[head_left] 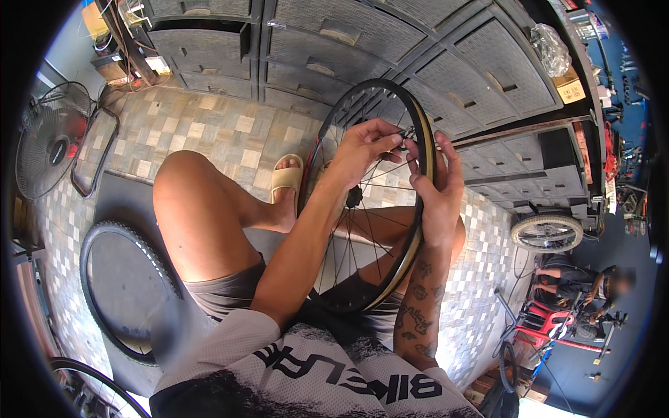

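A bicycle wheel [380,83] with a black rim, a tan strip round its rim and thin dark spokes stands upright between my legs. Its black hub [354,197] shows below my hands. My left hand [364,148] is closed, thumb and fingertips pinching a small dark part [404,135] beside the rim; its exact kind is too small to make out. Curled about the right side of the rim, my right hand [440,184] has its thumb on the tan strip and one fingertip close to that small part.
A loose black tire [87,258] lies on a grey mat at left. A standing fan [57,150] is beyond it. Grey drawers [341,31] line the far side. At right are another wheel [547,232], a red chair [540,324] and a seated person [592,285].
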Motion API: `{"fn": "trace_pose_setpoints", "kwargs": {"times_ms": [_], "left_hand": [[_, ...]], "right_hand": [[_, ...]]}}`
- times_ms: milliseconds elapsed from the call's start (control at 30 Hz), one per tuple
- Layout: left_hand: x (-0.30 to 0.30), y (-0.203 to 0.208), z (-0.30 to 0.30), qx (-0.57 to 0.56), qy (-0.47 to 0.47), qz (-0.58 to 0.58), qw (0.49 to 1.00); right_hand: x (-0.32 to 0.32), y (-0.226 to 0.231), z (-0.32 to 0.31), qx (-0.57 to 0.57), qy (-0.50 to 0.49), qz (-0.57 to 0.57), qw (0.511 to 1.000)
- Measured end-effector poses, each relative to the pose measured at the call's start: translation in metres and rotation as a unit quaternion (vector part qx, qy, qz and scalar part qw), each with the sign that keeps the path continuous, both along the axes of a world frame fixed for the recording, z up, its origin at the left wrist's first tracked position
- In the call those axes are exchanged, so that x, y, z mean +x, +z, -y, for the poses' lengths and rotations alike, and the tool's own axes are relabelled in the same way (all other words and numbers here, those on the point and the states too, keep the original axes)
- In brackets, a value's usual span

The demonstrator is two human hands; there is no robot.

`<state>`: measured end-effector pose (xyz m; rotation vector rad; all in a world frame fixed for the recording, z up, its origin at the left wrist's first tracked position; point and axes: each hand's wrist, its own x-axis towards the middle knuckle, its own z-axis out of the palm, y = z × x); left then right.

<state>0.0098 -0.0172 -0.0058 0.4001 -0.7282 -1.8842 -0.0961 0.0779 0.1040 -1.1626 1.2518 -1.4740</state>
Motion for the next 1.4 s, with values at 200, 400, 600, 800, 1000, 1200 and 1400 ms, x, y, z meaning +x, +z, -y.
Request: {"fn": "trace_pose_setpoints", "kwargs": {"times_ms": [200,400,600,800,1000,1200,1400], "left_hand": [[0.018,-0.026,0.014,-0.166,0.198,0.282,0.924],[0.017,-0.047,0.062,-0.060,0.202,0.260,0.942],[-0.005,-0.047,0.088,-0.039,0.053,0.106,0.992],[-0.007,-0.050,0.087,-0.032,0.070,0.033,0.996],[-0.017,-0.053,0.080,-0.023,0.098,0.024,0.995],[-0.027,-0.056,0.079,-0.003,0.069,-0.121,0.990],[-0.022,-0.056,0.077,0.010,-0.001,-0.102,0.995]], "right_hand": [[-0.004,-0.003,0.002,-0.007,0.008,-0.018,1.000],[-0.010,-0.004,0.003,0.006,0.013,-0.030,0.999],[-0.008,-0.003,0.002,0.005,-0.006,-0.014,1.000],[-0.007,-0.003,0.002,0.008,-0.006,-0.012,1.000],[-0.005,0.000,0.001,0.022,-0.021,-0.016,0.999],[-0.003,0.003,0.005,0.032,-0.021,-0.028,0.999],[-0.003,0.008,0.003,0.046,-0.037,-0.042,0.997]]}}
